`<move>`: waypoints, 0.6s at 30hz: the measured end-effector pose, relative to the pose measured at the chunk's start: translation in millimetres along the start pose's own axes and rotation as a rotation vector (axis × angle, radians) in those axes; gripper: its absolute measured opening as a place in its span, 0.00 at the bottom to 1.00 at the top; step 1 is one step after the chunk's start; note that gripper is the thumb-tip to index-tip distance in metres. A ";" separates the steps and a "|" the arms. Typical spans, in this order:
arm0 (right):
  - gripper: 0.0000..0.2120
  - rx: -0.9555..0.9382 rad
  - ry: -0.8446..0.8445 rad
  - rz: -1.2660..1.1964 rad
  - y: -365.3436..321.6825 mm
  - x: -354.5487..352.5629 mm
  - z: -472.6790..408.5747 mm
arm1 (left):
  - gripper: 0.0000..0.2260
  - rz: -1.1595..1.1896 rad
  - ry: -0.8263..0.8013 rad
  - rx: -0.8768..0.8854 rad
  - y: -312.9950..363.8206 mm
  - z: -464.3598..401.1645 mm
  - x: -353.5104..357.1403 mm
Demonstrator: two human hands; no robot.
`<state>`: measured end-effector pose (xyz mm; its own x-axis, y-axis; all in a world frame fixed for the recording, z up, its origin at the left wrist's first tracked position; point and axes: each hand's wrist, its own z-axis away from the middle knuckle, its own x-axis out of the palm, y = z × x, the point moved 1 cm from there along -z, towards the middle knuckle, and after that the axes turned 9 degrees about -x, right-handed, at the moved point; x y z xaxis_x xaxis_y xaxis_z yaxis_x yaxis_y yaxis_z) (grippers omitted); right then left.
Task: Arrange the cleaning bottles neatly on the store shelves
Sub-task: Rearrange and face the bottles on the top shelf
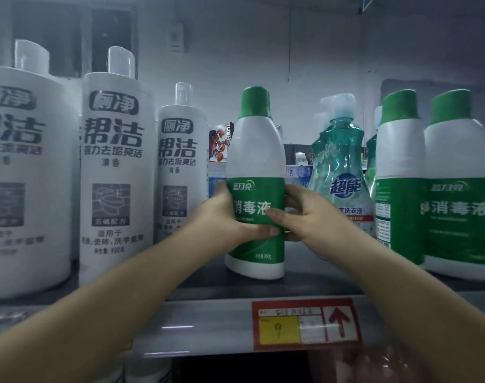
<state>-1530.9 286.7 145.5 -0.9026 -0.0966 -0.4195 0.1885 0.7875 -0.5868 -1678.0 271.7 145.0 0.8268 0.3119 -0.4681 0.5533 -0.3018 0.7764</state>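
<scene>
The three white bottles (117,172) at the left of the frame carry grey print: 厕净 in a rounded badge, 帮洁 in large characters, 强力去垢亮洁 and 清香 beneath, with 无碱配方 under a toilet drawing. The green-capped bottle (256,172) at the centre reads 蓝月亮 and 消毒液 on its green band (a small line near the base is too blurred to read). The teal pump bottle (340,172) shows 超能 in blue. The green-capped bottle (459,189) at far right repeats 消毒液. The price tag (304,324) on the shelf edge (197,327) bears a red arrow pointing up.
</scene>
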 end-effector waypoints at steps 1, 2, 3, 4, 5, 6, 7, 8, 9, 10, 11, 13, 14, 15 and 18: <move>0.14 -0.002 0.007 0.022 4.2 -0.3 -3.2 | 0.36 -0.068 0.030 -0.013 -0.1 -2.1 2.5; 0.14 -0.006 0.016 0.055 8.4 -0.3 -6.6 | 0.38 -0.148 0.057 -0.028 0.3 -4.5 5.2; 0.13 -0.010 0.025 0.093 12.5 0.0 -10.5 | 0.39 -0.211 0.081 -0.047 0.4 -7.9 7.8; 0.13 -0.011 0.031 0.132 16.1 0.4 -14.2 | 0.40 -0.256 0.099 -0.063 1.9 -11.4 10.6; 0.14 -0.006 0.028 0.173 19.5 0.7 -17.8 | 0.41 -0.293 0.110 -0.078 3.0 -15.9 13.4; 0.15 0.009 0.018 0.214 22.6 0.9 -21.5 | 0.42 -0.318 0.116 -0.095 5.0 -19.9 15.8; 0.16 0.031 0.004 0.252 25.7 0.8 -25.4 | 0.41 -0.314 0.116 -0.132 5.7 -24.3 17.7; 0.16 0.054 -0.013 0.274 27.1 0.5 -28.6 | 0.39 -0.297 0.114 -0.167 6.0 -27.5 19.0; 0.16 0.077 -0.031 0.281 28.4 -0.3 -31.7 | 0.36 -0.297 0.116 -0.191 5.5 -31.0 20.4; 0.16 0.095 -0.046 0.279 29.0 -0.9 -34.8 | 0.35 -0.322 0.119 -0.189 4.6 -34.5 21.3; 0.15 0.107 -0.058 0.283 29.6 -1.5 -37.8 | 0.35 -0.355 0.131 -0.181 4.0 -37.5 22.0; 0.14 0.103 -0.076 0.359 31.6 -2.7 -44.3 | 0.38 -0.410 0.169 -0.173 1.6 -44.2 22.7; 0.14 0.099 -0.079 0.408 32.5 -2.6 -46.4 | 0.40 -0.439 0.188 -0.179 1.4 -47.2 24.2; 0.14 0.101 -0.076 0.450 34.2 -1.9 -48.1 | 0.40 -0.467 0.208 -0.184 0.1 -50.3 26.0; 0.16 0.091 -0.035 0.580 41.6 1.6 -49.2 | 0.40 -0.514 0.282 -0.153 -4.4 -58.1 31.4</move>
<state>-1543.5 349.2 154.5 -0.6294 0.3131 -0.7112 0.6815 0.6622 -0.3116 -1660.3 335.2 151.4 0.3870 0.6166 -0.6856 0.8367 0.0777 0.5421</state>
